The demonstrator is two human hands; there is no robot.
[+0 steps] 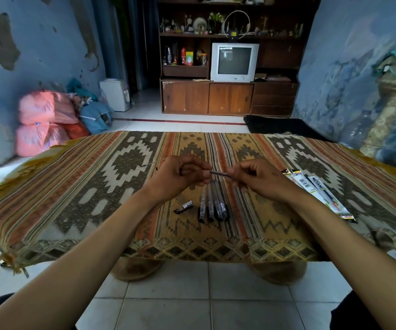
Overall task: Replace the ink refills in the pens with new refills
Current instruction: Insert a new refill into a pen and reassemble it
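Over the middle of the patterned table, my left hand (182,175) and my right hand (256,175) hold a thin dark pen part (219,173) between them, each pinching one end. Whether it is a refill or a barrel I cannot tell. Below the hands, several pens (212,203) lie side by side on the cloth, caps toward me. A loose pen cap (184,207) lies to their left. Packets of new refills (318,191) lie fanned out at the right.
A woven cloth (97,186) covers the low table. Tiled floor lies in front of it and beyond. Pink sacks (42,120) stand at the far left; a cabinet with a television (234,61) is at the back.
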